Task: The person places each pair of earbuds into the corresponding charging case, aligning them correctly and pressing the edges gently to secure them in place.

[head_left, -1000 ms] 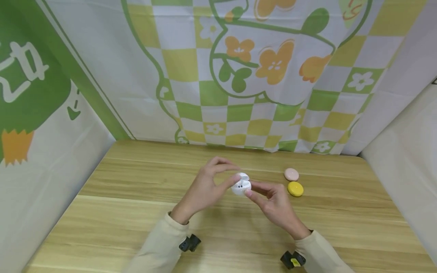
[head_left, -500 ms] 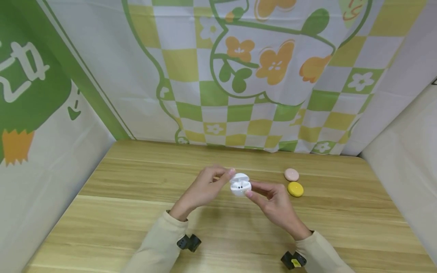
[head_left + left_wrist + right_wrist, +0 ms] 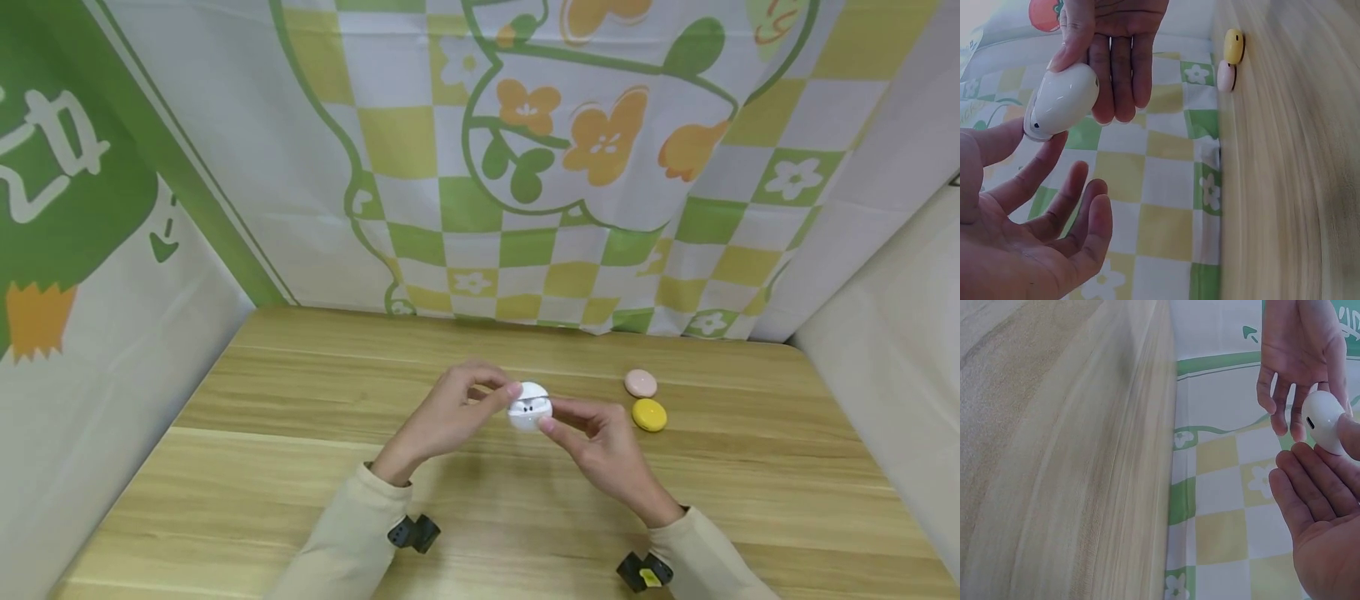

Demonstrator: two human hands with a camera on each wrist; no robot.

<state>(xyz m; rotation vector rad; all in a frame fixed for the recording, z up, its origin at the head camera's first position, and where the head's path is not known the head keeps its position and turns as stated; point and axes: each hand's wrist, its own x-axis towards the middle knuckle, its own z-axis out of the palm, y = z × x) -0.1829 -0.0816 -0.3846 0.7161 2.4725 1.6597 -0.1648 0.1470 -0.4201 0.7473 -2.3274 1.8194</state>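
A white, rounded earbud case (image 3: pixel 529 418) is held up off the table between my two hands, its lid partly raised. Dark spots show in the gap under the lid in the head view; what they are is too small to tell. My right hand (image 3: pixel 611 450) grips the lower part of the case between thumb and forefinger. At the lid, my left hand (image 3: pixel 446 412) pinches the edge with thumb and forefinger, as the left wrist view shows; its other fingers are loosely bent. The case's smooth underside (image 3: pixel 1069 94) faces the left wrist camera, and a dark slot marks the case (image 3: pixel 1322 415) in the right wrist view.
To the right of my right hand, a yellow round case (image 3: pixel 648 415) lies on the wooden table (image 3: pixel 300 500). Just behind it is a pink one (image 3: pixel 641 383). A checked, flowered cloth (image 3: pixel 525 250) hangs along the table's back edge.
Half a second ago the lid stood wider, with my left thumb just off it. Now the left thumb is on the lid, which has tipped lower. The right hand has stayed put.
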